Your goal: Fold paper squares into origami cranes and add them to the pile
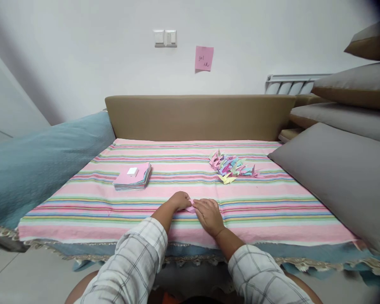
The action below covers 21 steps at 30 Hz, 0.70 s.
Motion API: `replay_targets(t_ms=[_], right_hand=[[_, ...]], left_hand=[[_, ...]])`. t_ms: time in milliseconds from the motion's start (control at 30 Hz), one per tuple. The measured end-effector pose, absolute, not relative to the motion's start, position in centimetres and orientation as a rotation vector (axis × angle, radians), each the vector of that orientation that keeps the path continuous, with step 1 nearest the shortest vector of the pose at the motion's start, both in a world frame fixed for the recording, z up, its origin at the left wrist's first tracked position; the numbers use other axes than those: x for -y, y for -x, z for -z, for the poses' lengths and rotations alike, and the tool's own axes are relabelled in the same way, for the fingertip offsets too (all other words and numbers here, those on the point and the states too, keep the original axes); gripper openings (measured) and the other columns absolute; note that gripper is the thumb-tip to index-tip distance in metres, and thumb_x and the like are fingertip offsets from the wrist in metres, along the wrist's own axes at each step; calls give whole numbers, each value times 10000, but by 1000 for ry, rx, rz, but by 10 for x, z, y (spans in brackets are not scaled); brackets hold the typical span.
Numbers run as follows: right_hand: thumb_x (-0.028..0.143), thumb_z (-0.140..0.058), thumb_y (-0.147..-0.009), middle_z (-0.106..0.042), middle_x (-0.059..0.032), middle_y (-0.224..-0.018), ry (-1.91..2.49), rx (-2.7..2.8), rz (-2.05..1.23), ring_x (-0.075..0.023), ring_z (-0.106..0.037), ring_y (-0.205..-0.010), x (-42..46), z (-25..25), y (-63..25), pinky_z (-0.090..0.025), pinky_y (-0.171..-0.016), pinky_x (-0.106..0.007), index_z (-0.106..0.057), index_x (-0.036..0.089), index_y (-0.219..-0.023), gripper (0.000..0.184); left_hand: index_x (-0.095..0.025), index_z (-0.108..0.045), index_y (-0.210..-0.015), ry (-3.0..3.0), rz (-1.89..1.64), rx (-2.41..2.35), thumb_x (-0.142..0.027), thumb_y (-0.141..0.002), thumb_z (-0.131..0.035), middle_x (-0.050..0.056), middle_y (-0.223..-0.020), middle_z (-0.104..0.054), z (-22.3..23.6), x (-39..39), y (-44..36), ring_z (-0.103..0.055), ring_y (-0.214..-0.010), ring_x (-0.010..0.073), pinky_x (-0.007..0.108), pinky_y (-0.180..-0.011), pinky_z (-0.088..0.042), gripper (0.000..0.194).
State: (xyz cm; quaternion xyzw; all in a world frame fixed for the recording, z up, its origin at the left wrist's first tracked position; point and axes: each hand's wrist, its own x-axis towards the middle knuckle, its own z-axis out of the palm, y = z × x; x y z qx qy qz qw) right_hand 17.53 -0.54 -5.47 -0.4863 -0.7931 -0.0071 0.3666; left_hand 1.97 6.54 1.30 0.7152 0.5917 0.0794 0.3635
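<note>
Both forearms reach from the near edge toward the far side, slanting inward until the hands almost meet. The left hand (179,201) sits slightly farther out, its fingers curled and its fingertips drawn together toward the right. The right hand (209,215) lies palm down, knuckles up, fingers close together and bent, pointing left and far. The left forearm (166,214) and right forearm (229,242) are bare below the pushed-up sleeves (139,249).
</note>
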Motion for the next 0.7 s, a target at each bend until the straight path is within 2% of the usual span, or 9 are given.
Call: replay_targets(t_ms=[133, 233, 367, 467, 533, 567, 633, 700], right_hand=[[256, -448, -909, -638, 7, -1165, 1255, 2044, -27, -180, -514, -1040, 2, 53, -175, -277, -940, -376, -611, 290, -1086, 243], [243, -472, -892, -642, -3, -1152, 1276, 2053, -43, -184, -518, -1031, 2, 51, -176, -284, -935, -378, -609, 281, -1093, 247], [235, -496, -872, -642, -12, -1150, 1291, 2048, -62, -189, -518, -1041, 3, 50, -175, -286, -941, -382, -596, 273, -1121, 271], [234, -491, -876, -639, -3, -1161, 1275, 2044, -71, -183, -519, -1046, 3, 50, -175, -286, -946, -381, -602, 283, -1114, 267], [232, -485, -881, -636, 3, -1168, 1267, 2050, -69, -185, -517, -1042, 3, 50, -175, -287, -944, -385, -610, 291, -1103, 262], [231, -483, -882, -634, 7, -1172, 1265, 2055, -66, -187, -515, -1039, 3, 50, -175, -288, -944, -387, -613, 296, -1101, 263], [228, -480, -883, -631, 16, -1178, 1268, 2065, -59, -190, -510, -1033, 3, 51, -175, -287, -947, -391, -612, 304, -1108, 271], [227, -476, -884, -628, 23, -1185, 1278, 2072, -50, -192, -503, -1034, 3, 52, -175, -287, -953, -393, -606, 308, -1125, 286]], left_hand=[[-173, -651, -683, -1949, -164, -1544, -234, -637, -580, -8, -603, -616, -17, -64, -20, -521, -574, 119, 203, -522, -364, 104], [-179, -654, -652, -2023, -146, -1551, -371, -708, -556, 0, -596, -617, -22, -61, -17, -544, -599, 134, 216, -544, -374, 223], [-212, -680, -686, -2086, -142, -1623, -485, -666, -617, 3, -626, -641, -26, -55, -9, -593, -665, 174, 253, -626, -414, 281], [-241, -696, -828, -2143, -208, -1717, -432, -661, -655, 42, -845, -684, -21, -45, -4, -612, -842, 244, 338, -749, -427, 258], [-268, -645, -1033, -2247, -348, -1749, -367, -681, -666, 67, -1113, -631, -13, -36, -1, -541, -1053, 283, 404, -875, -387, 366], [-266, -623, -1076, -2414, -524, -1703, -334, -693, -671, 74, -1165, -609, -8, -32, 0, -513, -1095, 287, 430, -916, -364, 392], [-256, -623, -1059, -2692, -735, -1498, -252, -753, -627, 74, -1193, -604, 3, -25, 1, -506, -1102, 263, 458, -980, -314, 306], [-269, -629, -1036, -2842, -772, -1298, -204, -829, -535, 48, -1137, -641, 13, -21, 4, -538, -1053, 216, 459, -1012, -287, 236]])
